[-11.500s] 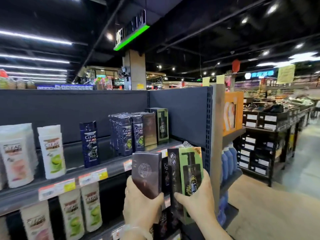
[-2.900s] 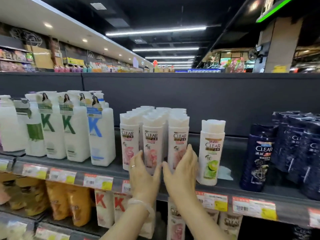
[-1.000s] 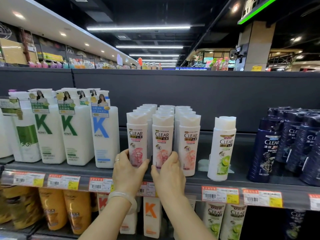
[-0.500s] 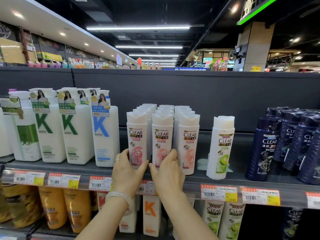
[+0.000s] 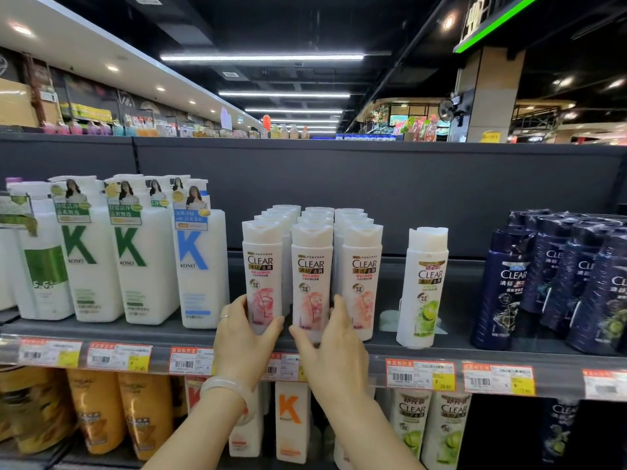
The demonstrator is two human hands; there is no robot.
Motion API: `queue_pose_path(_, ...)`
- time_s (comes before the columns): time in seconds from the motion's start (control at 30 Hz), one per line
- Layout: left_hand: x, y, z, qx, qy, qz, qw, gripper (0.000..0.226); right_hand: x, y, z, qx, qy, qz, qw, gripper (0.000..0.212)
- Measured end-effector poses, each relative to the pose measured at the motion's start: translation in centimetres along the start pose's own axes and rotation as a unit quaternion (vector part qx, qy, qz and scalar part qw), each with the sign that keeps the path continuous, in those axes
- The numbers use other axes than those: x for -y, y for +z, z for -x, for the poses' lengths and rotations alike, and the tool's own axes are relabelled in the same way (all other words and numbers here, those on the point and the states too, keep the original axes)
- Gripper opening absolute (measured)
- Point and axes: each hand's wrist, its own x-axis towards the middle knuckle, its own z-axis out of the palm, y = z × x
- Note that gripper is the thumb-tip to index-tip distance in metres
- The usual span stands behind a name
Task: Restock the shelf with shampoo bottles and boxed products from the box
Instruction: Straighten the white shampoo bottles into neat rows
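Three rows of white CLEAR shampoo bottles with pink labels stand mid-shelf on the grey shelf. My left hand grips the base of the front left bottle, fingers on its left side and thumb on its front. My right hand holds the base of the front middle bottle, thumb at its lower left and fingers reaching up between it and the front right bottle. All three front bottles stand upright near the shelf's front edge.
A single lime-label CLEAR bottle stands to the right, then a cluster of dark blue CLEAR bottles. Large white KONO pump bottles stand close on the left. Price tags line the shelf edge, with more bottles on the shelf below.
Earlier I held two dark boxes further along the shelf. Over the last second both hands stay low on the front pink bottles, and my right fingers have crept a little higher.
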Motion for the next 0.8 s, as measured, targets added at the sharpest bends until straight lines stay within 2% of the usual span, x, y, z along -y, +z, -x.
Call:
queue_pose_path(0.07,-0.1,-0.1,0.0,-0.002,-0.001,-0.002,1.000,0.047,-1.1,-0.8,0.9,-0.074,-0.036,-0.008,0.997,0.061)
queue_pose_path(0.13,-0.2,-0.3,0.0,-0.001,-0.003,-0.003,1.000,0.047,-2.2,-1.5,0.6,-0.110,-0.029,0.003,0.993,0.055)
queue_pose_path(0.3,-0.5,-0.5,0.1,0.000,-0.010,0.004,1.000,0.049,-2.7,-2.1,-0.7,-0.100,0.007,0.053,0.994,0.068)
queue_pose_path(0.5,-0.5,-0.5,0.0,-0.001,-0.014,0.009,1.000,0.049,-3.4,-1.3,-1.5,-0.081,0.065,0.042,0.994,0.078)
queue_pose_path(0.8,0.2,-0.1,0.1,-0.006,-0.014,0.009,1.000,0.050,-3.7,-1.0,-2.0,-0.078,0.102,0.086,0.988,0.073)
